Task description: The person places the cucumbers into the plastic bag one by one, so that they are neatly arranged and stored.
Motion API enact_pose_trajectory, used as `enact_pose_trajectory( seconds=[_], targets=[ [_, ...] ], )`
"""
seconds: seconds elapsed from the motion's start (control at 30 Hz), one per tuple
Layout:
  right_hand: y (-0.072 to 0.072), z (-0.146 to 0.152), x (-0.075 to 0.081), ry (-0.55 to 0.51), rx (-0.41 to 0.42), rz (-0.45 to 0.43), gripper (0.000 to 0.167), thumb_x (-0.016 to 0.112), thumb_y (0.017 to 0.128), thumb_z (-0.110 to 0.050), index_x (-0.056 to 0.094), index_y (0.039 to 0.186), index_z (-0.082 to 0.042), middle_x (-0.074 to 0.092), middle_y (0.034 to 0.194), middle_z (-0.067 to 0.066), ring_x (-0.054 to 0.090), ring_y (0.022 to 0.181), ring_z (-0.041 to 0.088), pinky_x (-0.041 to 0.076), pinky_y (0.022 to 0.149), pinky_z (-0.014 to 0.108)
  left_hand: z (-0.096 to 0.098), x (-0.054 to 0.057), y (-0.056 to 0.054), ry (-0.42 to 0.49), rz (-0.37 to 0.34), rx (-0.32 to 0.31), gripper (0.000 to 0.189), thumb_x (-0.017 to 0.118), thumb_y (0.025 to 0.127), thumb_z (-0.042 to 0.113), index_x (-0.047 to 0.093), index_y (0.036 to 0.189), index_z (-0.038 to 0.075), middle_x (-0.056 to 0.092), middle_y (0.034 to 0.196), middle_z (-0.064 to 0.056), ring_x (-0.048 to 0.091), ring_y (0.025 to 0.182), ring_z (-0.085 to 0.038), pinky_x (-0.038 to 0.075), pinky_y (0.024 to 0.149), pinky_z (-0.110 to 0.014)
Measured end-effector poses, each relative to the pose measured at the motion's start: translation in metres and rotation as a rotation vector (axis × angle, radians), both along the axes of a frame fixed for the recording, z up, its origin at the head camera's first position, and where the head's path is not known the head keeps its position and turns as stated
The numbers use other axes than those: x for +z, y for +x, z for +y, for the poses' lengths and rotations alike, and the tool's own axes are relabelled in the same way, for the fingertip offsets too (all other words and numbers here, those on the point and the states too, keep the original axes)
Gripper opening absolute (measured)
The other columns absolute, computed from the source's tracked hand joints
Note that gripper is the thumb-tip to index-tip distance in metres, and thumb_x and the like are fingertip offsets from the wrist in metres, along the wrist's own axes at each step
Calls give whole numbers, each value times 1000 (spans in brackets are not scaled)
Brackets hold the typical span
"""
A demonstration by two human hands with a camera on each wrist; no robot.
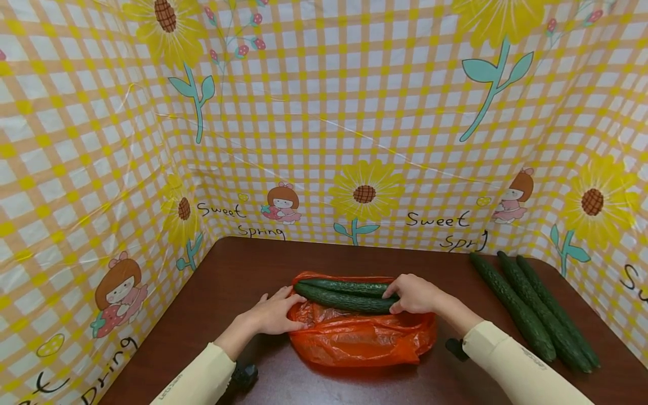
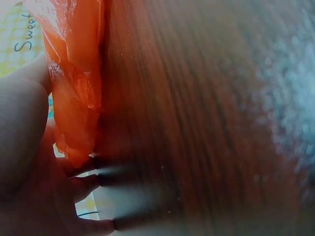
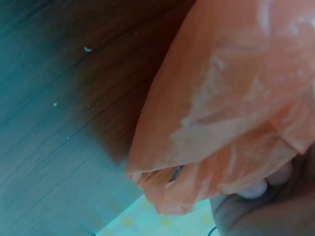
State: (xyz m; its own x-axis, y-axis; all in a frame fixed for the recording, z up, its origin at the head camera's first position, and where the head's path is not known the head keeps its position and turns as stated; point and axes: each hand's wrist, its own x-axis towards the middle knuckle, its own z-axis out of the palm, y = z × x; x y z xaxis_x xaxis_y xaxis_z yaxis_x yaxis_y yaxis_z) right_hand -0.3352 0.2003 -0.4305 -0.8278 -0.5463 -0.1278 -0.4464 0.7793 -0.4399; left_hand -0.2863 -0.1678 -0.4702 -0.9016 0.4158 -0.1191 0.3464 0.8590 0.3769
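An orange plastic bag [image 1: 354,343] lies on the table with its mouth facing up. Two long dark green cucumbers lie side by side in the mouth, a front cucumber [image 1: 344,300] and a rear cucumber [image 1: 349,287]. My right hand [image 1: 415,293] grips the front one at its right end, thumb on the near side. In the right wrist view the bag hides most of that hand. My left hand [image 1: 270,314] rests against the bag's left end, fingers spread and thumb over the rim. The left wrist view shows its fingertips [image 2: 88,182] beyond the bag.
Three more cucumbers [image 1: 536,315] lie in a slanted row on the right side of the brown table [image 1: 243,259]. A checked sheet [image 1: 324,140] with sunflowers walls in the back and both sides.
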Motion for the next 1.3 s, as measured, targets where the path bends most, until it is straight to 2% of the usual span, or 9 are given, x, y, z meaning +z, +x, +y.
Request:
enact_pose_trajectory(
  seconds=[0.1,0.17,0.37,0.57,0.73,0.9,1.07,1.23,1.3],
  targets=[
    [3,1,1,36,-34,15,23,82,83,-16,79,106,-12,75,109,7,65,84,17,56,73,39,0,0,0,-10,8,0,65,68,90,55,53,144,23,31,163,-17,23,153,-36,17,115,-71],
    [6,1,3,59,-63,27,22,82,84,-18,79,105,-12,75,110,8,68,90,21,58,77,43,0,1,0,-9,7,0,65,68,90,55,53,144,22,30,163,-17,23,153,-36,17,115,-71],
    [15,1,7,150,-185,103,19,83,83,-30,78,91,-14,73,89,1,66,75,20,57,68,44,1,3,1,-11,13,-2,65,68,90,54,53,144,22,31,162,-17,24,152,-36,18,115,-71],
    [26,3,5,275,-279,165,41,79,84,-47,62,69,-13,52,60,2,51,52,18,38,50,33,2,3,0,-19,18,-3,66,69,89,55,53,144,22,32,162,-17,25,152,-36,18,115,-71],
    [33,5,6,339,-275,232,45,74,86,-54,61,74,-12,50,61,3,50,51,19,37,47,33,1,2,1,-20,16,3,66,68,89,56,53,144,23,33,162,-17,26,152,-36,19,115,-71],
    [37,2,8,329,-266,211,42,75,87,-48,61,73,-11,52,61,4,52,53,19,41,49,34,2,2,1,-19,19,6,67,68,89,57,53,143,22,33,161,-17,26,151,-37,19,114,-71],
    [39,-1,10,308,-220,177,30,82,83,-33,64,68,-14,57,63,0,53,55,17,47,51,35,3,2,1,-20,19,7,67,68,89,57,53,144,22,32,162,-17,26,152,-37,19,114,-71],
    [40,-2,12,257,-127,139,7,83,82,-22,79,79,-18,71,81,-3,61,66,14,54,58,39,3,3,1,-17,12,7,67,69,89,56,53,144,22,31,162,-17,25,152,-37,18,115,-71],
    [40,-2,12,236,-117,119,6,81,85,-21,80,80,-20,71,79,-4,60,65,13,52,57,38,3,2,1,-16,12,7,66,69,89,56,53,144,22,32,162,-17,25,152,-37,18,115,-71]
  ],
)
